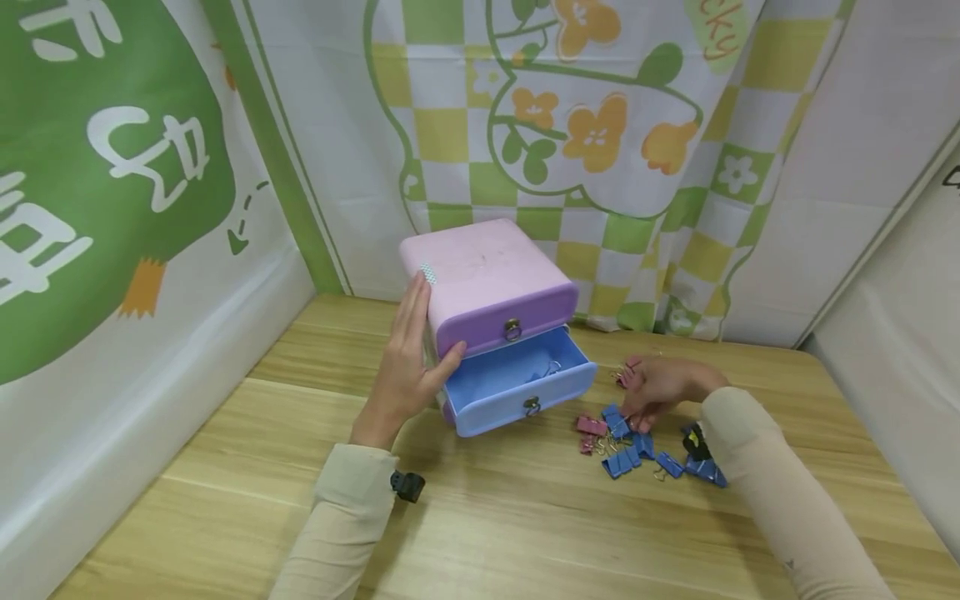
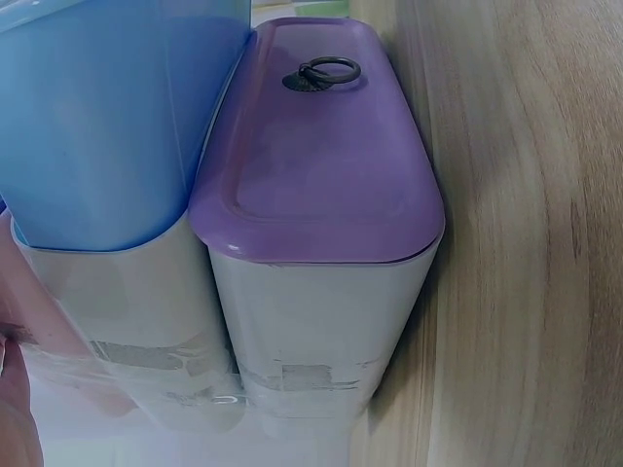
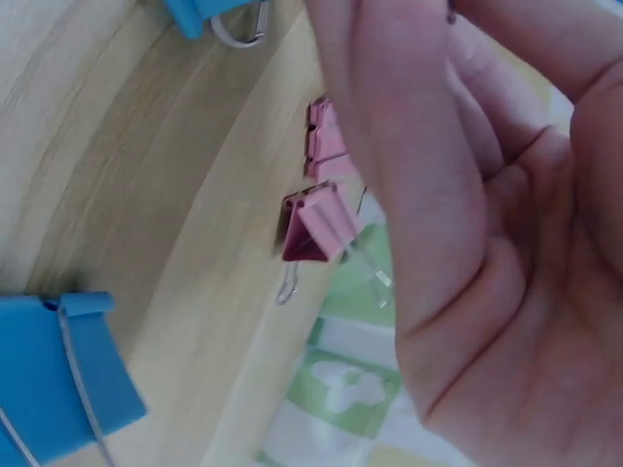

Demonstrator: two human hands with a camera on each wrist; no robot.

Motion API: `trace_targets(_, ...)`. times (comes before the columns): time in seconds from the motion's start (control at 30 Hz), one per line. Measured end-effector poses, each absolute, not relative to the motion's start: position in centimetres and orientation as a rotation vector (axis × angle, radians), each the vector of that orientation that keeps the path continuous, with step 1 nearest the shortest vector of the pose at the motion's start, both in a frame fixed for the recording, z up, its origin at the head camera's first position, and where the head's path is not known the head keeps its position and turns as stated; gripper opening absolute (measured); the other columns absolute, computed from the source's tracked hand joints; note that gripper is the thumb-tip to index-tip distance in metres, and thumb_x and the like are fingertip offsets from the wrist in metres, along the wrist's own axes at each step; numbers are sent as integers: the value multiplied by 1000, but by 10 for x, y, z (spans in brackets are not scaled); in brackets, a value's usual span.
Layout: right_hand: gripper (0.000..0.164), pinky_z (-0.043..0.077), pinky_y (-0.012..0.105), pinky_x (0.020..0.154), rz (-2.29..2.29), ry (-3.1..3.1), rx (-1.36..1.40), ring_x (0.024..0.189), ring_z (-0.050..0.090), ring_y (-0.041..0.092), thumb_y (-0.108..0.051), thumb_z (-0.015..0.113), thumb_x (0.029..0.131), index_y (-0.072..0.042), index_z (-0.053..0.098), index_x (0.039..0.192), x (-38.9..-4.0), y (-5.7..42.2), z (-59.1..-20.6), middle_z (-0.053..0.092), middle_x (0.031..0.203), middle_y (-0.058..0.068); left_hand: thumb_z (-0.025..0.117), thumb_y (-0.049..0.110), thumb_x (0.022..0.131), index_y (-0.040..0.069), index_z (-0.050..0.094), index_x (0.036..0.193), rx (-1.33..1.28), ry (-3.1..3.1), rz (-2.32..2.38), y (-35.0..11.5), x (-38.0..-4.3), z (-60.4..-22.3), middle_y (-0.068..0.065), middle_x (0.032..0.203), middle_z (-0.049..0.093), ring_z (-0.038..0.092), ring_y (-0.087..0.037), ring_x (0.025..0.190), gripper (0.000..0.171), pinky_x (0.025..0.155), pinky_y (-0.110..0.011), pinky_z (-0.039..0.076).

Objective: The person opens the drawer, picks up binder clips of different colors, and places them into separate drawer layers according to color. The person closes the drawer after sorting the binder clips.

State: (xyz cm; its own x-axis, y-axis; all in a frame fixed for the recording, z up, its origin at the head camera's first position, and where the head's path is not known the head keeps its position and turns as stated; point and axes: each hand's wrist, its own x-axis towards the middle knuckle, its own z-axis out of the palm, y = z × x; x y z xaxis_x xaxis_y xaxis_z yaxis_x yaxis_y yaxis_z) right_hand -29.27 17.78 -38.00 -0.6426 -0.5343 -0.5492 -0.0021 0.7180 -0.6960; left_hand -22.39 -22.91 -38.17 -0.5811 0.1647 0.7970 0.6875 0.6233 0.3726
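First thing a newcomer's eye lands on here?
Probably the pastel drawer unit in the middle of the head view, its blue drawer pulled open below a closed purple one, with the left hand resting against its left side. Next, the scatter of blue clips and pink clips on the table to its right, where the right hand reaches in.

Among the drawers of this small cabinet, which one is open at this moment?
The blue drawer, the middle one: it is pulled out, while the top drawer and the bottom drawer, both with purple fronts, are closed.
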Motion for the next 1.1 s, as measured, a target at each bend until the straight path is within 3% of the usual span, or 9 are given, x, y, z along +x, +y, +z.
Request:
trace_targets(0.23,21,64,19,71,-1053,2067,-409,74,76,9,-12,67,101,6,78,98,-301,200,-381,81,85,6,68,31,97,0,19,168,-669,-2093,-888,-228,-224,-381,-17,178,18,18,-35,165,91,136,-54,21)
trace_targets(0.53,27,66,26,85,-1212,2068,-396,84,78,9,-18,63,106,3,79,109,-310,213,-372,82,96,5,66,36,99,1,20,168,-658,-2093,-891,-227,-224,-382,-18,177,19,20,-37,165,90,135,-56,22)
trace_targets(1.1,23,67,28,86,-1285,2119,-446,81,77,9,-17,63,106,-6,82,105,-311,196,-311,81,91,1,68,30,97,2,19,168,-649,-2106,-895,-227,-224,-383,-16,178,17,19,-35,165,91,134,-57,22)
